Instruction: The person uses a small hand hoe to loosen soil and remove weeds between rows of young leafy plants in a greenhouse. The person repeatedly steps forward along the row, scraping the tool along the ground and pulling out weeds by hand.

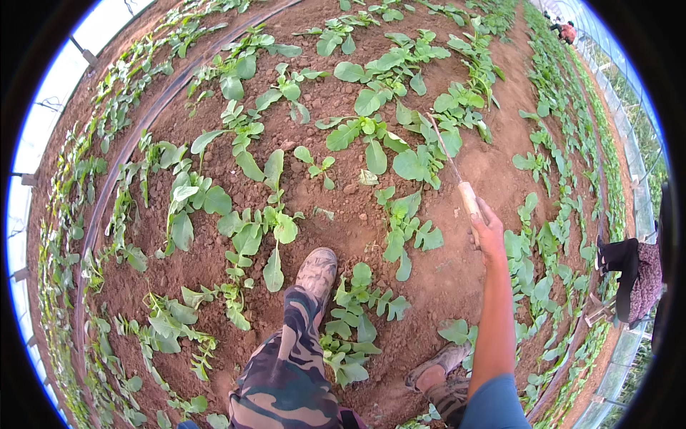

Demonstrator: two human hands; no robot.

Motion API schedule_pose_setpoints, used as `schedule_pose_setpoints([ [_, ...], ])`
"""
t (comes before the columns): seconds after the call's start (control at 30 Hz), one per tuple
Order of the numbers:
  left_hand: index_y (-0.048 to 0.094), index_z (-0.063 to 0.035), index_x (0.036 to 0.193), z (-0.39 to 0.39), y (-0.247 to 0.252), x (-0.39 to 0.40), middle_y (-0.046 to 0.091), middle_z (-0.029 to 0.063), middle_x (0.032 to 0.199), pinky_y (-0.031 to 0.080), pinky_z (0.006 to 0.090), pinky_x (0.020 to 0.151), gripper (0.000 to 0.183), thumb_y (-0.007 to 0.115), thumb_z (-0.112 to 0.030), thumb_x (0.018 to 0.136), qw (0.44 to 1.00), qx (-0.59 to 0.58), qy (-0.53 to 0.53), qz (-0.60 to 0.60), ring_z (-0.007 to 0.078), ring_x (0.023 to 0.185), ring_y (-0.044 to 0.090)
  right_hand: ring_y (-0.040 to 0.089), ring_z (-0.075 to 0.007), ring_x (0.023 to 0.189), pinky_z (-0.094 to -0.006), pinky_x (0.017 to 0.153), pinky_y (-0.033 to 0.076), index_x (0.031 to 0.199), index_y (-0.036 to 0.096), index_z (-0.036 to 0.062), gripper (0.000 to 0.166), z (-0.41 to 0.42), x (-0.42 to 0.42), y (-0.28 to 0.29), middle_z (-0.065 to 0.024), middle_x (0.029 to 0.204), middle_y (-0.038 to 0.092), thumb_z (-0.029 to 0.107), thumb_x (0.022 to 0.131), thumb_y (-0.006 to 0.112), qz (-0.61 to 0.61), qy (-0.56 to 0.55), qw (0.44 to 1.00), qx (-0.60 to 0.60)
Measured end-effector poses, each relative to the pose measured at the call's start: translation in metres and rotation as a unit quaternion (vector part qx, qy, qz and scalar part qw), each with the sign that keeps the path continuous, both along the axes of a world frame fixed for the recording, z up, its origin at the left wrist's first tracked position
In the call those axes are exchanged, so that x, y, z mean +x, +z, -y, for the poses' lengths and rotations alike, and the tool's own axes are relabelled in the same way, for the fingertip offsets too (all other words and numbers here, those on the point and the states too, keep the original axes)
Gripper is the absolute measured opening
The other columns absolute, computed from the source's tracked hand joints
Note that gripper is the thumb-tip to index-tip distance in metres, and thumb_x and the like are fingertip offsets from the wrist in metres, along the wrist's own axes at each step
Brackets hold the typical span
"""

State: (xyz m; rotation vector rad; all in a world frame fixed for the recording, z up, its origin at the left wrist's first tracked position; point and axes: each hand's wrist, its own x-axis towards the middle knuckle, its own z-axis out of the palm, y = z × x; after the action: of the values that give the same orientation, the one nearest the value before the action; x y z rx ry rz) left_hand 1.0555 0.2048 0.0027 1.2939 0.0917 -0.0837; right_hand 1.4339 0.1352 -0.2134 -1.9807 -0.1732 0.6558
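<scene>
My right hand (489, 229) is closed around the pale wooden handle of a hand tool (469, 200). Its thin, rusty metal shaft (444, 143) reaches up and left over the leaves of a leafy green plant (418, 161). Whatever shape the tool's far end has is hard to make out among the leaves. Below the tool, a smaller plant with lobed leaves (402, 220) grows from reddish-brown soil (353, 225). My left hand is out of view. A young seedling (317, 167) stands between larger plants in front of me.
My camouflage-patterned shoe (317, 273) rests between plants; my other shoe (439, 364) is at lower right. A dark irrigation hose (120, 161) curves along the left. One person (640, 279) sits at far right, another person (566, 32) is farther off. Clear plastic greenhouse walls (638, 177) border the rows.
</scene>
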Motion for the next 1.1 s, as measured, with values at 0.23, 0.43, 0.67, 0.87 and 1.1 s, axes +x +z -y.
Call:
schedule_pose_setpoints([
  [0.23,0.059,-0.0042,0.091,0.007,0.002,0.0,0.062,0.0138,0.084,0.051,0.0414,0.069,0.012,0.066,-0.012,0.086,1.0,-0.01,-0.012,-0.003,0.0344,0.08,0.063,0.049,-0.0107,0.051,-0.0254,0.044,0.039,0.147,0.047,0.015,0.058,-0.023,0.031,-0.01,-0.0011,0.072,0.055,0.024,0.092,0.064,0.02,-0.023,1.0,-0.005],
  [0.43,0.059,-0.0041,0.092,0.003,0.001,0.003,0.062,0.0138,0.085,0.052,0.0408,0.069,0.012,0.067,-0.012,0.086,1.0,-0.011,0.0,-0.007,0.0339,0.081,0.064,0.049,-0.0108,0.051,-0.0254,0.044,0.039,0.147,0.047,0.0137,0.057,0.009,0.004,-0.006,-0.0033,0.075,0.059,0.022,0.093,0.063,0.041,-0.029,0.998,-0.037],
  [0.67,0.059,-0.0033,0.092,-0.005,0.0,0.005,0.062,0.0139,0.085,0.053,0.041,0.069,0.013,0.067,-0.011,0.086,1.0,-0.003,-0.005,-0.021,0.0344,0.081,0.065,0.051,-0.0105,0.05,-0.0273,0.041,0.041,0.146,0.047,0.0107,0.054,-0.022,-0.016,-0.034,-0.0055,0.078,0.061,0.011,0.094,0.059,0.033,-0.071,0.993,0.083],
  [0.87,0.059,-0.0031,0.093,-0.003,0.001,0.005,0.062,0.0148,0.086,0.053,0.0417,0.07,0.013,0.066,-0.012,0.087,1.0,0.009,-0.016,-0.024,0.0348,0.082,0.064,0.055,-0.0131,0.053,-0.0284,0.042,0.044,0.153,0.035,0.0201,0.062,-0.128,0.028,-0.033,-0.0071,0.09,0.064,0.015,0.096,0.057,0.037,-0.029,0.999,0.006],
  [1.1,0.058,-0.0029,0.094,0.002,0.003,0.005,0.061,0.0146,0.087,0.051,0.0411,0.073,0.013,0.066,-0.012,0.088,1.0,-0.01,-0.012,-0.006,0.0342,0.085,0.063,0.06,-0.0177,0.057,-0.0326,0.052,0.053,0.155,0.032,0.0243,0.066,-0.107,-0.072,-0.049,-0.0125,0.1,0.067,0.013,0.096,0.058,0.103,0.062,0.99,-0.079],
])
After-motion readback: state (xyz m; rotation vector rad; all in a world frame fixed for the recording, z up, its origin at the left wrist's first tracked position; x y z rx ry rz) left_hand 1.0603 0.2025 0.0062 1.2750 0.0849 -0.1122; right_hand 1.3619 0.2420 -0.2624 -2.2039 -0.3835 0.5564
